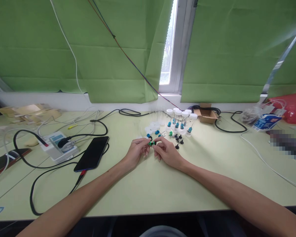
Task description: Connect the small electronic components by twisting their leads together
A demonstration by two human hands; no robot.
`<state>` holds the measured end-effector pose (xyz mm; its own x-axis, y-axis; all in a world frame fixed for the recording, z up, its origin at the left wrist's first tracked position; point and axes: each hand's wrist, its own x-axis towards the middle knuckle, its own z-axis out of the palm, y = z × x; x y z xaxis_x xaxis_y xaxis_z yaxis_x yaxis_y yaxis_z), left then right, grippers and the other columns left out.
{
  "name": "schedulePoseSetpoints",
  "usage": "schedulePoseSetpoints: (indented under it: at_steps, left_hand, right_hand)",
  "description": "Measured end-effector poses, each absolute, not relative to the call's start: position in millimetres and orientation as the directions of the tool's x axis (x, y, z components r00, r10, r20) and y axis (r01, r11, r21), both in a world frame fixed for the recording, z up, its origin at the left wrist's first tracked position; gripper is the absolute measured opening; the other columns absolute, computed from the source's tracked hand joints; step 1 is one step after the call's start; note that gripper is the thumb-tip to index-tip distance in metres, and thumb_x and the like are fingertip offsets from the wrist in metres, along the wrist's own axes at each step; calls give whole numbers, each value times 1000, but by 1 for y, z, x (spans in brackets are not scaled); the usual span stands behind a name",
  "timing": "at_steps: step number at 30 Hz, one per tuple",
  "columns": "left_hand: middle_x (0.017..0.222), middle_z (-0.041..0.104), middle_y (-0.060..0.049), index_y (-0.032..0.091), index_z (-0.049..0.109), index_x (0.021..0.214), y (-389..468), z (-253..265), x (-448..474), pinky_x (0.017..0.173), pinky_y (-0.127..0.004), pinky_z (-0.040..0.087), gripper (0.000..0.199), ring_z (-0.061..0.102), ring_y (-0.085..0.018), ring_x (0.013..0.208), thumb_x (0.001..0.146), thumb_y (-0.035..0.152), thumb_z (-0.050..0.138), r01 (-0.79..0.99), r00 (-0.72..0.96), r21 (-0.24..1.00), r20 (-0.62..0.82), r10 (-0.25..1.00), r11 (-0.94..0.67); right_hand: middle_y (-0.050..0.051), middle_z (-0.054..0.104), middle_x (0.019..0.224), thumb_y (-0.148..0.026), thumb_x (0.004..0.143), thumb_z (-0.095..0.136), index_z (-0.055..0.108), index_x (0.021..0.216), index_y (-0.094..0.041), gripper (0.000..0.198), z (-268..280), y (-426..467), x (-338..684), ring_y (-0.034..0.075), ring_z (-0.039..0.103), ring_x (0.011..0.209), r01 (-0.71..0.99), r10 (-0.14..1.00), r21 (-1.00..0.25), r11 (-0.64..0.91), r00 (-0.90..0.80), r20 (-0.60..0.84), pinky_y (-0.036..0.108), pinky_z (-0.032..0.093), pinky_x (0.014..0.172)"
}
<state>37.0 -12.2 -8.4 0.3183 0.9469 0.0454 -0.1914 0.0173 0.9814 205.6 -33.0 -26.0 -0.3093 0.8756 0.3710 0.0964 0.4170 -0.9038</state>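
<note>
My left hand [137,148] is closed in a pinch on a small shiny green piece [151,143]. A thin metal rod [135,142] sticks out to the left past those fingers. My right hand [166,150] touches the other end of the green piece, where a dark part shows between its closed fingertips. Just beyond my hands lie blue pieces [157,132], a loose green piece [171,133] and several black pieces [177,146] with thin stems. Behind them stand several clear tubes [190,125] with white caps, blue pieces inside.
White caps [151,127] lie near uncapped clear tubes. An open cardboard box [206,115] stands at the back. On the left are a phone [91,154], a power strip [58,144] and black cables. A blue-and-white packet [266,122] and a red object [292,107] sit far right.
</note>
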Motion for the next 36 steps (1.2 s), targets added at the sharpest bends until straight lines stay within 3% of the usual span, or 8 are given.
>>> schedulePoseSetpoints:
  at_steps: [10, 18, 26, 33, 36]
  left_hand:
    - [52, 55, 0, 14, 62, 62, -15, -6, 38, 42, -23, 35, 31, 47, -9, 45, 76, 40, 71, -149, 330, 989, 32, 944, 19]
    - [51, 54, 0, 15, 60, 63, -12, -7, 37, 41, -22, 34, 29, 47, -9, 45, 76, 39, 70, -189, 308, 982, 43, 950, 17]
    - [51, 55, 0, 15, 61, 61, -12, -8, 38, 42, -23, 35, 29, 47, -9, 45, 76, 38, 70, -175, 313, 985, 47, 948, 9]
    - [53, 56, 0, 14, 61, 60, -13, -7, 38, 42, -22, 36, 30, 47, -9, 45, 77, 38, 70, -174, 333, 985, 42, 942, 17]
    - [52, 55, 0, 14, 61, 61, -13, -8, 38, 41, -22, 36, 29, 47, -9, 45, 78, 37, 70, -183, 332, 983, 46, 942, 17]
  right_hand:
    - [-2, 59, 57, -54, 96, 38, 52, 72, -20, 44, -26, -30, 205, 11, 53, 44, 156, 888, -906, 395, -316, 333, 23, 45, 49]
    - [-5, 59, 60, -48, 91, 52, 50, 101, -22, 28, -25, -33, 206, 11, 51, 44, 110, 885, -910, 400, -305, 352, 23, 44, 47]
    - [-4, 59, 60, -48, 92, 49, 51, 94, -22, 27, -25, -32, 206, 11, 51, 43, 131, 878, -897, 421, -307, 367, 24, 45, 48]
    - [-2, 59, 58, -50, 96, 41, 52, 74, -20, 39, -26, -31, 206, 10, 53, 44, 140, 884, -902, 410, -307, 354, 23, 45, 49]
    - [-2, 59, 58, -50, 96, 41, 54, 81, -20, 36, -25, -32, 206, 11, 52, 44, 136, 885, -905, 402, -311, 346, 23, 45, 49]
